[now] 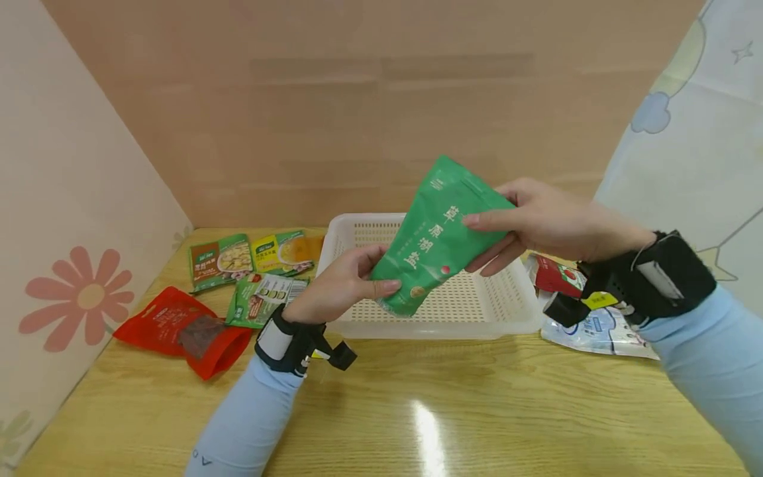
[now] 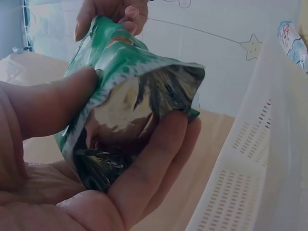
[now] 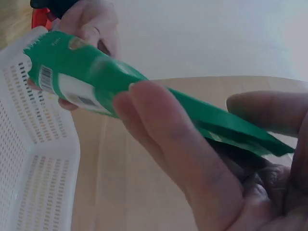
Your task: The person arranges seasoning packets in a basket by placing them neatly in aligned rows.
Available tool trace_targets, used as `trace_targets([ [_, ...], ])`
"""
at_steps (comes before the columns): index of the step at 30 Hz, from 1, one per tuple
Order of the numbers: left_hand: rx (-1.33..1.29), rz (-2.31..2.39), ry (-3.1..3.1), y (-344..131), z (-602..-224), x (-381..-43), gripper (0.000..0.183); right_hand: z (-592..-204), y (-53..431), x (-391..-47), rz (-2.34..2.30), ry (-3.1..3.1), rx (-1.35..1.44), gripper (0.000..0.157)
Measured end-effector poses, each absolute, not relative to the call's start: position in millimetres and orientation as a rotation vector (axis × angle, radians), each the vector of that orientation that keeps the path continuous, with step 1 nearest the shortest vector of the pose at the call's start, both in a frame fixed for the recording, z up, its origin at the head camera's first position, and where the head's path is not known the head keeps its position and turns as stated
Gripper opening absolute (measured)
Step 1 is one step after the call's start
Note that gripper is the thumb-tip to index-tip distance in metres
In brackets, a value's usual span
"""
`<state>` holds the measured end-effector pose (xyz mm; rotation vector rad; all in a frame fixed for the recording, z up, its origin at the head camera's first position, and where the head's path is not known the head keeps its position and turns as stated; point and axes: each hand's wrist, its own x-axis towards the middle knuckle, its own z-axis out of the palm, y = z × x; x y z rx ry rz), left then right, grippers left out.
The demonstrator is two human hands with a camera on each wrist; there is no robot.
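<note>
A green salt pouch [image 1: 438, 235] with white lettering hangs tilted above the white perforated basket [image 1: 489, 329]. My left hand [image 1: 340, 281] pinches its lower left end, thumb on the printed face. In the left wrist view, that end of the pouch [image 2: 110, 53] faces the camera and shows crumpled shiny foil, with fingers at its rim. The upper right edge is held by my right hand [image 1: 548, 222], thumb on the front and fingers behind. From the right wrist, the pouch [image 3: 82, 72] is seen nearly edge-on, with a barcode on its back.
Left of the basket lie a red pouch [image 1: 179, 328], a green packet [image 1: 262, 298], a brown-and-green packet [image 1: 220, 260] and a yellow packet [image 1: 283, 250]. At right are a red packet [image 1: 560, 275] and a white-blue bag [image 1: 602, 334]. Walls close off the back and sides.
</note>
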<state>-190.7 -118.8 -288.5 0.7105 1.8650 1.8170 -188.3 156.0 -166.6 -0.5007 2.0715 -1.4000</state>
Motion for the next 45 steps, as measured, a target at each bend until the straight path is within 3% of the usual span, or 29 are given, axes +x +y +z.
trace_targets([
  [9, 0.735, 1.761, 1.933, -117.0, -290.4, -195.5, 0.051, -141.6, 135.7, -206.9, -0.993, 2.324, -0.443, 0.048],
  [18, 0.730, 1.751, 1.949, -118.3, -291.2, -197.5, 0.057, -133.9, 119.3, -211.7, -0.833, 2.445, -0.470, 0.032],
  [25, 0.718, 1.581, 2.279, -143.5, -281.3, -200.5, 0.063, -124.8, 121.0, -223.0, -0.838, 2.428, -0.424, 0.036],
  [29, 0.580, 1.567, 2.435, -175.3, -278.7, -208.0, 0.062, -132.1, 129.5, -238.3, -0.779, 2.513, -0.398, 0.033],
  [35, 0.362, 1.703, 2.363, -207.1, -295.1, -226.1, 0.070, -155.6, 156.2, -269.8, -0.730, 2.628, -0.326, 0.042],
  [45, 0.249, 1.702, 2.171, -194.4, -323.3, -245.0, 0.071, -190.1, 177.1, -299.3, -0.811, 2.600, -0.155, 0.050],
])
